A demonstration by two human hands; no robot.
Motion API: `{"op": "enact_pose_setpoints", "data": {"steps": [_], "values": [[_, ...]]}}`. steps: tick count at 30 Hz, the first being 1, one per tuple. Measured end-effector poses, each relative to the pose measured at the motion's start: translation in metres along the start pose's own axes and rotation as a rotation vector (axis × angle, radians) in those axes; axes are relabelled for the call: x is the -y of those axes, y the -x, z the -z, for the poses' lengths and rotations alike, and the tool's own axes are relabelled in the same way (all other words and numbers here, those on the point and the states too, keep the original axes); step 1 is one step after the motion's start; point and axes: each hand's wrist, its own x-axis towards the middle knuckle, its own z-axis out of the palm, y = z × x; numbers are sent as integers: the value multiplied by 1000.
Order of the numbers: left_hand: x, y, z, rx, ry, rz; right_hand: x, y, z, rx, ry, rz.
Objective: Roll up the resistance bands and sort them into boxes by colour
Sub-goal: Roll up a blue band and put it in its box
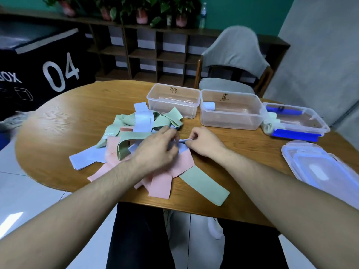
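Observation:
A heap of flat resistance bands lies on the round wooden table (77,105): green (204,184), pink (161,188) and pale blue (85,159) ones, tangled. My left hand (157,148) and my right hand (204,142) meet over the heap and both pinch the end of a pale blue band (183,145), which is partly curled between the fingers. Three clear boxes stand behind: the left one (173,100) has nothing in it, the middle one (231,111) holds one rolled pale blue band (208,105), the right one (297,121) holds rolled green bands (269,126).
A stack of clear lids (322,166) lies at the table's right edge. A grey chair (235,55) stands behind the boxes. A black box marked 04 (38,65) sits to the left, and a shelf with potted plants runs along the back wall.

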Motion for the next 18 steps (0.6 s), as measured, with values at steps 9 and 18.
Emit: {"op": "enact_pose_setpoints", "data": {"steps": [9, 18], "values": [[-45, -29, -24, 143, 33, -118, -31, 30, 58, -259, -154, -157], [-111, -48, -43, 215, 123, -193, -60, 69, 124, -502, -285, -211]]}}
